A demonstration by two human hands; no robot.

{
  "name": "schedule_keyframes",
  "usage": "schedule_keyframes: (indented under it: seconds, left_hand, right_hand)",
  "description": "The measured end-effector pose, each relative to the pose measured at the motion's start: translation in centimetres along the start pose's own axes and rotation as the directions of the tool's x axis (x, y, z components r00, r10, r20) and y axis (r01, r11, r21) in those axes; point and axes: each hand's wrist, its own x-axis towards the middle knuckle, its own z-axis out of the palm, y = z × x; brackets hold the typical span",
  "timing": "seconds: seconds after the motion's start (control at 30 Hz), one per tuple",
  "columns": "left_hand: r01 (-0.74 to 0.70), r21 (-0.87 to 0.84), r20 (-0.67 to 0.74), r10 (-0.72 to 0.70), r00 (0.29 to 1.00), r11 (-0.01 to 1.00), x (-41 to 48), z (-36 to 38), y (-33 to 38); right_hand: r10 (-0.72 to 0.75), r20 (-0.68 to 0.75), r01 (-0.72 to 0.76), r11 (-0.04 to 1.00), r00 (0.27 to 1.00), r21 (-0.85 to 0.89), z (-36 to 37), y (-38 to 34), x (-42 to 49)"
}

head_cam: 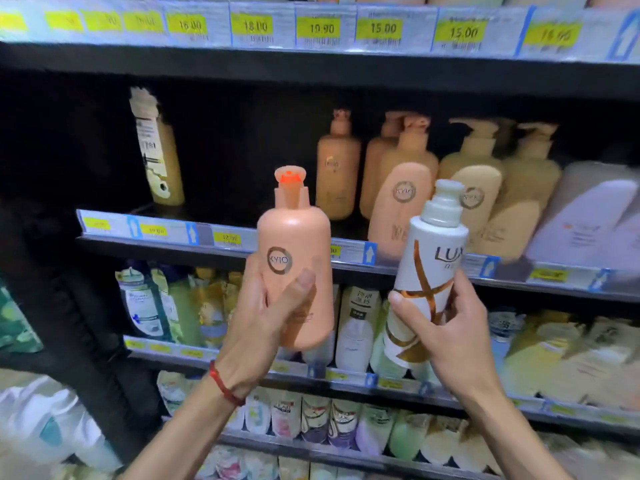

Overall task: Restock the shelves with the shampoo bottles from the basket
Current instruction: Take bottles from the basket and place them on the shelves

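Nearest to me, a red cord bracelet (224, 386) circles my left wrist. Above it my left hand (263, 317) grips the peach shampoo bottle (294, 230) round its lower half, thumb lying across the front just under the ring logo and fingers curled out of sight behind. My right hand (450, 327) grasps the white shampoo bottle (433, 237) the same way, low on its body, thumb pressed on the front and fingers wrapped round the right side. Both bottles stand up out of my grips, side by side and not touching, the peach one upright, the white one tilted a little to the right. The peach bottle is smooth and matte, with rounded shoulders, a brown ring logo reading KYIO, and a peach pump head with an orange piece in its top. The white one is slimmer and glossy, crossed by brown-gold ribbon bands, lettered LUX, and topped with a pale stepped cap. Behind and below my hands, refill pouches (353, 327) crowd the lower shelves. Behind the bottles runs the middle shelf (166, 233), its edge lined with yellow price labels. On it, to the right, stand more peach KYIO bottles (401, 202), next to cream pump bottles (478, 188); far left, a yellow bottle (159, 154) stands alone. Above everything, the top price rail (318, 29) shows yellow tags.
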Motion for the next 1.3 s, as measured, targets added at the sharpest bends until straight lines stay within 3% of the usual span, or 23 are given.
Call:
schedule_keyframes:
  seconds: [0.33, 0.53, 0.73, 1.07, 1.3]
  left_hand:
    - [-0.103, -0.001, 0.248, 0.100, 0.963, 0.995, 7.5, -1.8, 3.7]
    - [-0.210, 0.039, 0.343, 0.184, 0.921, 0.977, 9.8, 0.2, 5.4]
    - [-0.294, 0.152, 0.276, 0.246, 0.929, 0.943, 10.7, 2.2, 5.0]
    - [-0.348, 0.320, 0.254, 0.274, 0.928, 0.881, 12.2, 4.2, 3.6]
    - [-0.243, 0.440, 0.178, 0.181, 0.967, 0.865, 12.2, 4.1, 1.7]
  right_hand:
    - [-0.071, -0.295, -0.007, 0.967, 0.953, -0.256, 2.3, -2.5, 2.1]
    - [-0.133, -0.234, 0.022, 0.905, 0.963, -0.424, 2.3, -3.8, 1.8]
    - [-0.130, -0.122, 0.053, 0.869, 0.984, -0.493, 0.7, -3.8, 2.0]
    - [-0.093, -0.151, 0.017, 0.898, 0.984, -0.439, -0.6, -3.2, 3.2]
    - [-0.085, -0.168, 0.005, 0.903, 0.982, -0.430, -0.2, -3.3, 3.1]
